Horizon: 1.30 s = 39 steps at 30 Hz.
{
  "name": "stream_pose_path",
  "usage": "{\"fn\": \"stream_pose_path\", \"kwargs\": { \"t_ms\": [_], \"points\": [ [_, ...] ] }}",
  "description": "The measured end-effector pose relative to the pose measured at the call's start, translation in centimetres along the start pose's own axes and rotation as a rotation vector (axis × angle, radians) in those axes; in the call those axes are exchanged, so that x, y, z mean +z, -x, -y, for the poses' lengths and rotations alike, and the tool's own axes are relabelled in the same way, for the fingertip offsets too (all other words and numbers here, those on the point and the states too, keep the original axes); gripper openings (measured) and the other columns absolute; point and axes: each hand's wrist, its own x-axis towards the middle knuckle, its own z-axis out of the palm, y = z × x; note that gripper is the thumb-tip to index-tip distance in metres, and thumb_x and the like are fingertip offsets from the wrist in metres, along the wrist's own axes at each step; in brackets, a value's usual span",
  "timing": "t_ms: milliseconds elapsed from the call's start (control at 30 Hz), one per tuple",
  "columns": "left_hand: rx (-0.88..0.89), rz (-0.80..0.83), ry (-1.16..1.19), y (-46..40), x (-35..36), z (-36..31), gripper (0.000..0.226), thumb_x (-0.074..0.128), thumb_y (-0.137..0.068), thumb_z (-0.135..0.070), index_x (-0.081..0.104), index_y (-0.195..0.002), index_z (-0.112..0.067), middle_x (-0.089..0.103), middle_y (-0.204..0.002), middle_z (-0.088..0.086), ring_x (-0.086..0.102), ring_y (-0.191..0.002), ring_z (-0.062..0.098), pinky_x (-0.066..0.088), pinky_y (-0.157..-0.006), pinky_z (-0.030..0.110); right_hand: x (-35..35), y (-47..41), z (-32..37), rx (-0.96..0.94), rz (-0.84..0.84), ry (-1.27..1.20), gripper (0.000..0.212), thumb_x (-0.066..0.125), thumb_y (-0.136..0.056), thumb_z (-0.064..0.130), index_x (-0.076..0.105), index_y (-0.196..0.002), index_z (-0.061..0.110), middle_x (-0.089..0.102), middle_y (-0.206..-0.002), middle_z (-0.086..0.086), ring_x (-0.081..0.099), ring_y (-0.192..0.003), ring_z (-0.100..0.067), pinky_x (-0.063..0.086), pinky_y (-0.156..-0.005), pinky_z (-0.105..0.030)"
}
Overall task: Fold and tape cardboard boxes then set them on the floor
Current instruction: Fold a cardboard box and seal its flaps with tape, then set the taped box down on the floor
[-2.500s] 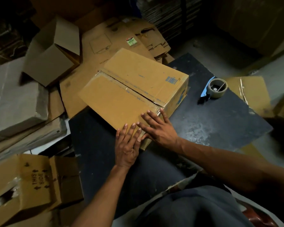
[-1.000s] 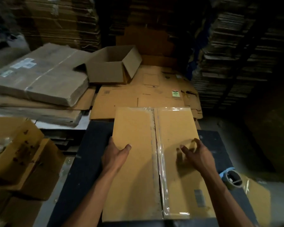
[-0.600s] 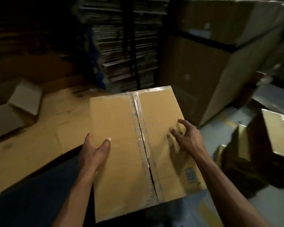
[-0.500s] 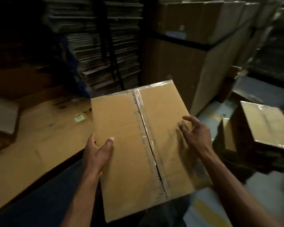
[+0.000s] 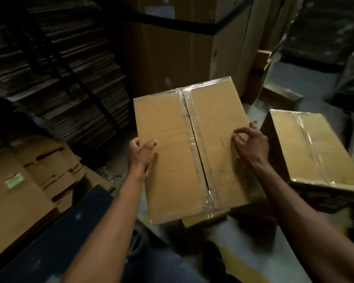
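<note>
**Taped box held out over the floor, away from the bench**

The left hand grips the left edge of the taped box, thumb curled over the top face, fingers wrapped under the side. The right hand holds the right edge, fingers curled with thumb and forefinger bent into a ring on the top face; whether they pinch anything is hard to tell.

The box is closed, top face towards the camera, a strip of clear tape running along the centre seam and folding over both ends. It is held in the air above the pale floor, just beside a second taped box to the right.

Against half a second ago, the box has swung further right and lower, closer to that second box, and the dark bench has slipped to the lower left. Flat cardboard sheets lie left, stacked cardboard behind.
</note>
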Motion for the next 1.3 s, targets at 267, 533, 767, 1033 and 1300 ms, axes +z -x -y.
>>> {"fn": "stream_pose_path", "kwargs": {
  "t_ms": [267,533,767,1033,1300],
  "points": [
    [-0.236,-0.037,-0.165,-15.2,16.9,9.5,0.087,0.074,-0.068,-0.053,0.048,-0.144,-0.019,0.061,-0.137,0.009,0.059,-0.120,0.029,0.050,-0.104,0.045,12.8,-13.3,-14.0,0.336,0.247,0.026,0.025,0.070,-0.088,0.039,0.074,-0.110,0.028,0.052,-0.134,-0.001,0.059,-0.116,-0.029,0.049,-0.105,-0.053],
    [-0.427,-0.066,-0.363,-23.7,24.9,28.6,0.073,0.071,-0.090,-0.034,0.043,-0.154,-0.015,0.050,-0.155,0.009,0.051,-0.137,0.031,0.042,-0.107,0.037,27.3,-18.7,-27.7,0.445,0.417,0.167,0.021,0.069,-0.093,0.026,0.078,-0.112,0.021,0.056,-0.145,-0.007,0.056,-0.129,-0.032,0.044,-0.111,-0.049],
    [-0.577,0.053,-0.398,-27.6,29.1,42.6,0.088,0.070,-0.069,-0.055,0.050,-0.145,-0.016,0.058,-0.144,0.008,0.057,-0.125,0.034,0.049,-0.107,0.048,37.7,-19.2,-40.4,0.442,0.618,0.293,0.028,0.071,-0.093,0.034,0.073,-0.120,0.025,0.049,-0.145,-0.009,0.058,-0.121,-0.032,0.051,-0.103,-0.048],
    [-0.610,0.145,-0.484,-28.4,31.1,51.7,0.090,0.073,-0.080,-0.046,0.036,-0.156,-0.015,0.042,-0.160,0.008,0.046,-0.140,0.032,0.043,-0.112,0.046,43.4,-17.1,-49.4,0.454,0.897,0.349,0.052,0.081,-0.082,0.040,0.062,-0.131,0.042,0.037,-0.133,-0.006,0.054,-0.121,-0.034,0.046,-0.111,-0.042],
    [-0.574,0.370,-0.608,-28.0,29.5,48.0,0.094,0.076,-0.084,-0.044,0.029,-0.162,-0.020,0.035,-0.165,0.004,0.040,-0.146,0.030,0.039,-0.118,0.048,41.6,-15.2,-45.8,0.433,0.940,0.426,0.061,0.073,-0.087,0.048,0.056,-0.143,0.030,0.042,-0.144,-0.014,0.052,-0.129,-0.036,0.041,-0.114,-0.040]
  ]
}}
